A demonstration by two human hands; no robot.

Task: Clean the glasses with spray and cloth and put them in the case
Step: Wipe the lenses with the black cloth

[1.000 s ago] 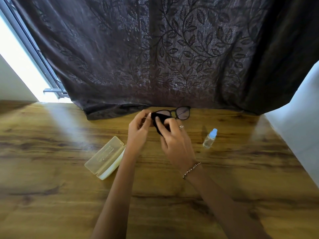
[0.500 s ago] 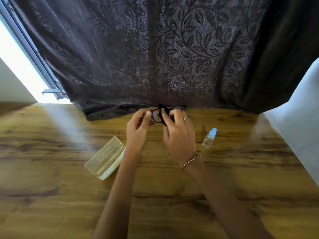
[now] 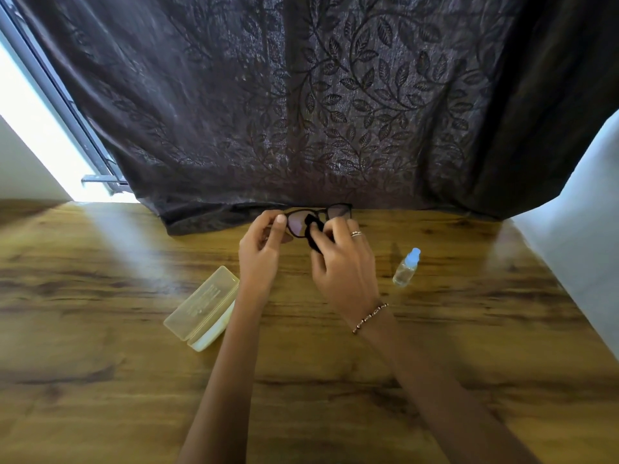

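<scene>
Above the far middle of the wooden table, both bare hands are raised and working together on a pair of black-framed glasses. The left hand has its fingers curled in, thumb and forefinger pinched on the left end of the frame. The right hand is closed around a small black cloth, pressing it with thumb and fingers against the left lens; part of that lens shows with a faint pinkish tint, and the right lens stands clear beyond the knuckles. A silver ring sits on one finger of the right hand, and a thin beaded bracelet circles its wrist. The glasses are held off the tabletop, just in front of the hem of the curtain.

Near and left of the left forearm lies a pale yellow translucent plastic glasses case, open, its lid laid back, set at a slant on the wood. Right of the right hand, apart from it, a small clear spray bottle with a light blue cap stands on the table, leaning a little in this wide view.

Along the far edge hangs a dark brown curtain with a leaf-and-vine pattern, its hem resting on the table. At far left, bright daylight comes through beside a grey window frame. A white wall closes the right side.
</scene>
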